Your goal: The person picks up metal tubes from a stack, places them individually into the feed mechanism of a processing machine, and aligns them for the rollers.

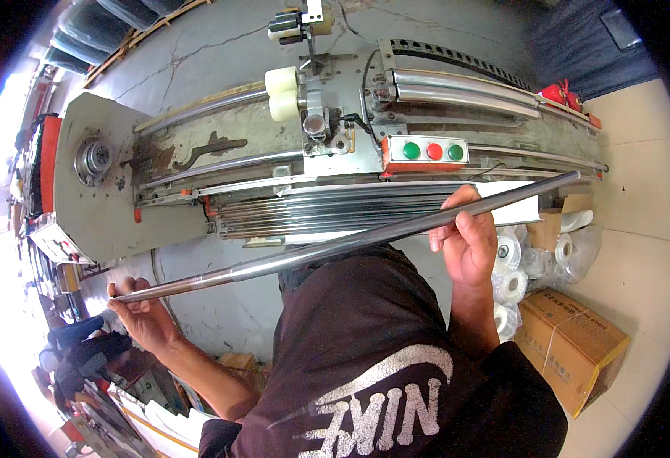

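A long dark tube or rod [335, 246] slants across in front of me, its left end lower and bare metal, its right end higher. My left hand [142, 311] pinches the left end between thumb and fingers. Further along toward the right, my right hand [468, 237] grips the tube with thumb and fingers around it. Beyond the tube, several similar dark tubes [335, 212] lie side by side at the front of the machine. Whether the held piece is hollow I cannot tell.
A long lathe-like machine [106, 202] spans the view, with a round chuck [94, 159] at left. A button box [426, 153] and cream rollers [281, 93] sit mid-machine. A hooked wrench [211, 149] lies on its bed. At right are wrapped rolls [509, 286] and a cardboard box [568, 340].
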Motion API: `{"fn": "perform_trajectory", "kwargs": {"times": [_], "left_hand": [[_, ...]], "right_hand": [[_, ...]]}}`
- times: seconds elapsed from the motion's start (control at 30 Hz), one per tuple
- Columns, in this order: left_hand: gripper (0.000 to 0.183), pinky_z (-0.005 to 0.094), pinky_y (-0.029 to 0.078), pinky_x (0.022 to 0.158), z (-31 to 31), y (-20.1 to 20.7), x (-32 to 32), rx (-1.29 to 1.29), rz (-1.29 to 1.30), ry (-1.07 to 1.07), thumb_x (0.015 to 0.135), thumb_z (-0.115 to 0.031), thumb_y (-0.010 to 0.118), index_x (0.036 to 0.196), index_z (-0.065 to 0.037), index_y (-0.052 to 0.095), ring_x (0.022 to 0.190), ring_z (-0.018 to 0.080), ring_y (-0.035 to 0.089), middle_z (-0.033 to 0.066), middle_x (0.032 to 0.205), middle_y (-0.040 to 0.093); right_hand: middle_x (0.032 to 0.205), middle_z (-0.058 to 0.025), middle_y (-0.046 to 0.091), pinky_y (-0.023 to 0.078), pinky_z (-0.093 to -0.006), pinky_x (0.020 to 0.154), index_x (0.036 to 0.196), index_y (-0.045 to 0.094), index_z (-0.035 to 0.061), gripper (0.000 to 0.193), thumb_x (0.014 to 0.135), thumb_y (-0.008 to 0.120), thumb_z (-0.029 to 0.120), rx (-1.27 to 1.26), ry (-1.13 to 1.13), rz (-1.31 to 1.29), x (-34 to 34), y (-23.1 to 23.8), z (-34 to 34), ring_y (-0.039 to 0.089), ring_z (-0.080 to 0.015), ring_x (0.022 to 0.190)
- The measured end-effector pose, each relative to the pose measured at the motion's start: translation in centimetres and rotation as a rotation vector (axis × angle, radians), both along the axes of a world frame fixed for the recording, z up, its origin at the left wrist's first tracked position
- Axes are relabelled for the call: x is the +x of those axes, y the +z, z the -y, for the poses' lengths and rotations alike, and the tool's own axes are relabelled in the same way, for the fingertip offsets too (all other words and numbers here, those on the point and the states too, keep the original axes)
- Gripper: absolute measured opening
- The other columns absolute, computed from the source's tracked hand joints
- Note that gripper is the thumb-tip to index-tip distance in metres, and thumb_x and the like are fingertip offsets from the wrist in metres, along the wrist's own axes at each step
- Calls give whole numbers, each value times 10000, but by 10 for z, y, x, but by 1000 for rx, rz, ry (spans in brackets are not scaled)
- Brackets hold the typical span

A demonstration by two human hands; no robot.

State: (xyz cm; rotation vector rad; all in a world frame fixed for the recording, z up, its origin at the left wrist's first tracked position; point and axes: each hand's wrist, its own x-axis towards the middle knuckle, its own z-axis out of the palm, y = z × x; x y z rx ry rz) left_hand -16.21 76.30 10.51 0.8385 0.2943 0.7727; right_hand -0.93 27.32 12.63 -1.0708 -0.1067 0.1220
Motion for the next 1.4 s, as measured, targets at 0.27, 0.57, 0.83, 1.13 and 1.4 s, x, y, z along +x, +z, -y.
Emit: {"fn": "perform_trajectory", "kwargs": {"times": [0.27,0.57,0.83,1.13,1.4], "left_hand": [[360,258,420,788,-1,1,-6,-28,61,-68,1013,-316,653,1265,-64,601,864,144,455,74,1043,578],[477,262,434,788,4,1,-15,21,9,85,1008,-288,661,1386,-15,562,881,144,472,94,1113,583],[587,267,417,763,10,11,-17,53,111,-4,1008,-214,659,1508,-14,424,850,121,452,97,1144,576],[660,277,430,807,14,21,-16,61,187,-21,1000,-135,654,1562,-7,332,947,114,512,101,1178,592],[627,294,441,802,16,23,-17,-9,257,-124,1000,-118,651,1546,-10,361,929,124,499,92,1144,590]], "right_hand": [[809,-131,639,561,-302,552,1098,541,-32,328,939,692,211,86,49,22,0,1,-3,664,-203,630],[865,-87,554,523,-307,551,1060,524,-12,334,881,724,188,134,82,23,0,5,-6,592,-159,704],[925,-134,613,573,-335,557,1025,560,-21,324,826,749,150,130,106,38,0,-1,3,670,-238,677],[856,-66,561,501,-283,583,991,547,56,322,837,794,194,34,223,164,0,8,1,583,-164,646],[872,-74,556,511,-290,574,992,528,56,327,858,790,196,38,265,177,-2,3,8,589,-158,651]]}}
